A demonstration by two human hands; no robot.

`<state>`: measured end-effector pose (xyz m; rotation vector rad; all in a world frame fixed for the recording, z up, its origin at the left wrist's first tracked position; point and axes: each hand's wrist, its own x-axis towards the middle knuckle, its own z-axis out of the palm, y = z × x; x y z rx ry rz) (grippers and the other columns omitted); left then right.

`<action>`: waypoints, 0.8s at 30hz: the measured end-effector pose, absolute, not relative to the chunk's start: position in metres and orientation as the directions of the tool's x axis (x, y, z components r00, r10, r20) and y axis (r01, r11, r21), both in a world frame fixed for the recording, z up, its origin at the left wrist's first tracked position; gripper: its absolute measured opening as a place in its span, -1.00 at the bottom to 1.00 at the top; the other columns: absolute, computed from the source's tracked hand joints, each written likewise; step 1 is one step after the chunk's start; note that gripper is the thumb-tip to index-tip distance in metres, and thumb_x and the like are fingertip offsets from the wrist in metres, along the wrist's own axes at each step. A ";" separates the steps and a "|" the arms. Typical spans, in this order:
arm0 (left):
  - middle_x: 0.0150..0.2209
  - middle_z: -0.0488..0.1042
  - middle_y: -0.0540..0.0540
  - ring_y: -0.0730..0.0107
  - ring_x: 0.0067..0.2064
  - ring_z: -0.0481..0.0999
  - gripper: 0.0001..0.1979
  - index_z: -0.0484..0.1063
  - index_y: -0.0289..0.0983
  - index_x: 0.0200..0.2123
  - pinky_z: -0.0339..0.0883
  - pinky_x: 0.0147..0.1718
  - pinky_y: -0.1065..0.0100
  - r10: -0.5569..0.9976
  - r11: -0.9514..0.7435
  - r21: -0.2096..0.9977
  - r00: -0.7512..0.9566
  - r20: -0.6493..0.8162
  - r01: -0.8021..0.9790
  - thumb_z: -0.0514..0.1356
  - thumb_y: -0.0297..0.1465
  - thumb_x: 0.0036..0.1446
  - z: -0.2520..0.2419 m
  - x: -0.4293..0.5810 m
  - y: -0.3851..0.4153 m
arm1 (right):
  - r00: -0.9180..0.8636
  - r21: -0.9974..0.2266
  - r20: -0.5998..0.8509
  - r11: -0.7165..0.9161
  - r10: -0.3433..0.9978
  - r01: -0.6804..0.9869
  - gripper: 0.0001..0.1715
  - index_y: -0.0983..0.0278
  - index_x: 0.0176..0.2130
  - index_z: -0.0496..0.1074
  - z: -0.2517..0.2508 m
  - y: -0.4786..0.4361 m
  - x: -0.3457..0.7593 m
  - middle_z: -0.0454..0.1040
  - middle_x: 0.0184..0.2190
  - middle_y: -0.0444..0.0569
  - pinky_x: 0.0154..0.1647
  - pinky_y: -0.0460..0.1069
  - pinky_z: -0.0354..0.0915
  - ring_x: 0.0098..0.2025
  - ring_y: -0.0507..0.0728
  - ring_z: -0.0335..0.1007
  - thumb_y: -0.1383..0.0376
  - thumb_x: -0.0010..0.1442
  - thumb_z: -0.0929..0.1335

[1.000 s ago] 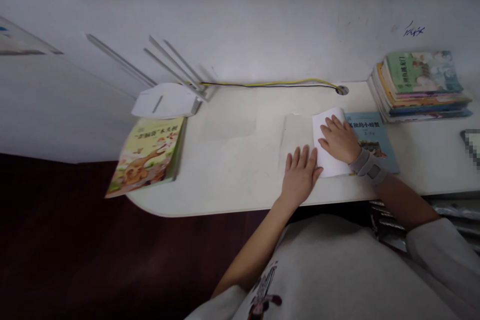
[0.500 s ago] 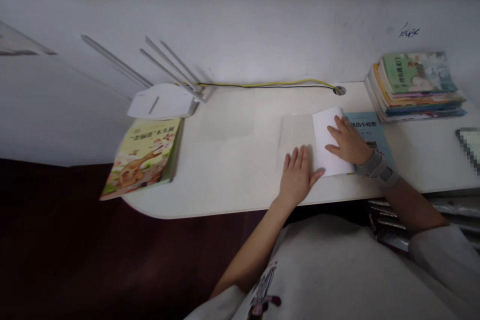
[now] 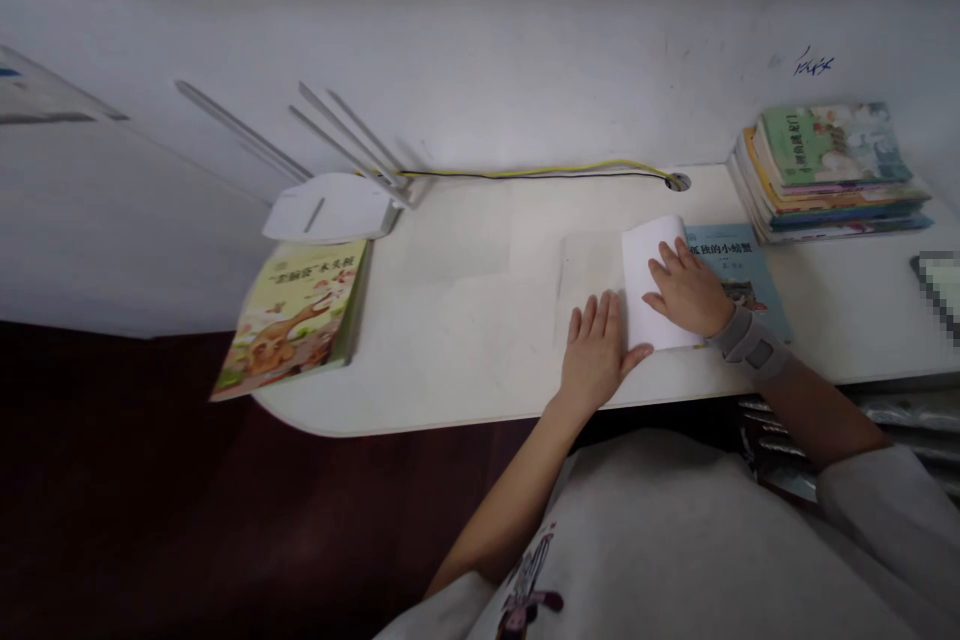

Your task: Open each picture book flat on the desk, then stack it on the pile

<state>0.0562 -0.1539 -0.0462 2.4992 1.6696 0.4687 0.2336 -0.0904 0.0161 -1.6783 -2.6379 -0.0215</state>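
A blue book (image 3: 761, 275) lies on the white desk in front of me, partly covered by a blank white sheet or flap (image 3: 643, 265) along its left side. My right hand (image 3: 686, 292) rests flat on this white piece, fingers spread, with a grey band around the wrist. To the left, a pale, see-through sheet (image 3: 589, 260) stretches over the desktop. My left hand (image 3: 598, 350) presses on its lower part with the fingers out straight, the thumb reaching toward the white piece's lower edge. Whether the white piece joins the book is hidden.
A white router (image 3: 330, 207) with several antennas stands at the left, behind a yellow-green book (image 3: 296, 320) that overhangs the desk edge. Yellow and black cables (image 3: 525, 171) run to a hole by the wall. Several books (image 3: 832, 170) are stacked at the right.
My right hand has slid slightly left and down over the white piece, and more of the blue cover's title shows. My left hand has stayed nearly still.
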 end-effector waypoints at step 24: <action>0.32 0.10 -0.29 0.07 0.36 -0.02 -0.54 0.13 -0.39 0.26 -0.06 0.28 -0.04 0.658 -0.727 0.023 0.686 0.312 0.687 -0.09 -0.48 0.31 -0.024 0.117 -0.168 | -0.313 -0.455 0.241 0.392 0.919 0.800 -0.25 0.46 0.26 0.13 -0.033 -0.028 0.274 0.07 0.30 0.30 0.30 0.20 -0.01 0.35 0.22 -0.05 0.05 0.26 0.20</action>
